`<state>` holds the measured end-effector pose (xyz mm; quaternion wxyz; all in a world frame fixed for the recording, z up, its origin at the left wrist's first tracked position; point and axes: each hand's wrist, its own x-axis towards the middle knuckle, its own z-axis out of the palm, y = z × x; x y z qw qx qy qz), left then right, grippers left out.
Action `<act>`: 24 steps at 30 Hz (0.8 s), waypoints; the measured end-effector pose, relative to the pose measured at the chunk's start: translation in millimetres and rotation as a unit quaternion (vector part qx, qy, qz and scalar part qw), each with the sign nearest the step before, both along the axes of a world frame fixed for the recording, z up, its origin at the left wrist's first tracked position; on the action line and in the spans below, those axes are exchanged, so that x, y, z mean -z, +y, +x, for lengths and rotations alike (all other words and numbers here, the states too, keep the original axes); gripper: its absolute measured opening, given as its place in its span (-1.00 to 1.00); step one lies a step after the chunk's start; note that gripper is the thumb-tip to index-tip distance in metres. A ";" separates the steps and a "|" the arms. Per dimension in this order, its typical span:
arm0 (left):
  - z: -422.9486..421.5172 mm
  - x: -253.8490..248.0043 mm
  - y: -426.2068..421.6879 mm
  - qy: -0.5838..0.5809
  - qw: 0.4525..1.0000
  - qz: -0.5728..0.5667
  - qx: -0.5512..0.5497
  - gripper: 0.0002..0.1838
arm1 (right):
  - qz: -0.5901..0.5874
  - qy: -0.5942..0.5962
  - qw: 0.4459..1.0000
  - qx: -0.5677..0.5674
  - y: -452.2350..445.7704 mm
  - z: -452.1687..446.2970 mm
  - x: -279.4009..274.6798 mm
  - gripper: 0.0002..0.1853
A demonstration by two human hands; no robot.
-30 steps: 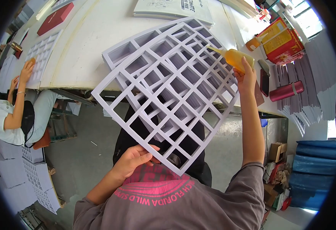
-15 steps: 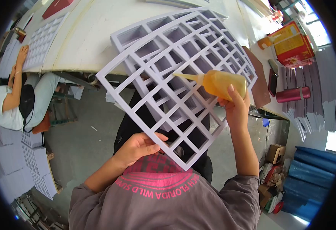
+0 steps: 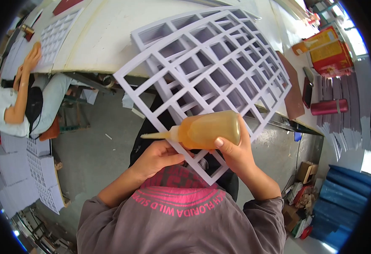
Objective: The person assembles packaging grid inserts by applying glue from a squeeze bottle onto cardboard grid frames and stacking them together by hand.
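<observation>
My left hand [image 3: 159,160] pinches the near left edge of a pale lilac grid frame [image 3: 189,91], which is tilted over my lap. Under its far part lies a stack of similar grids [image 3: 153,34] on the table's edge. In my right hand [image 3: 235,153] is a clear squeeze bottle [image 3: 208,129] of amber liquid, held on its side above the near part of the grid. Its thin nozzle points left, just above my left hand and close to the grid's left edge. The bottle hides some of the grid's cells.
A white table [image 3: 105,38] stretches ahead. On its right are a red and yellow box [image 3: 329,53], another amber bottle [image 3: 299,48] and a pink flask [image 3: 329,107]. At the left, a co-worker [image 3: 8,106] sits by another grid [image 3: 56,38]. Blue sheeting [image 3: 338,203] hangs at the lower right.
The bottle in my right hand has come down and left, from the grid's far right side to its near part. My left hand still holds the grid's edge. The co-worker's hands have shifted slightly.
</observation>
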<state>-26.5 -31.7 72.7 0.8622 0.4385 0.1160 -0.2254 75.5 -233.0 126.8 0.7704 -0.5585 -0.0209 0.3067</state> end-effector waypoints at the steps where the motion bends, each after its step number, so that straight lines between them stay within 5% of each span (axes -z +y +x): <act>1: -0.5 0.6 1.6 -0.003 1.000 -0.004 -0.020 -0.64 | 0.030 0.032 0.999 0.007 -6.3 2.8 -1.3 -0.36; 3: 3.1 1.9 7.7 -0.020 0.997 -0.007 -0.073 -0.60 | 0.087 0.051 0.995 0.028 -26.0 14.2 -6.0 -0.41; 8: 17.3 7.3 22.5 -0.012 0.982 -0.004 -0.189 -0.55 | 0.039 -0.108 0.932 0.343 -88.8 76.5 -12.7 -0.59; 14: 12.4 5.1 19.0 0.037 0.986 -0.020 -0.160 -0.55 | -0.105 -0.190 0.871 0.441 -163.9 135.7 9.3 -0.49; 24: -3.8 11.6 17.0 0.027 0.993 -0.056 -0.096 -0.56 | -0.121 -0.185 0.861 0.458 -169.6 152.8 19.7 -0.53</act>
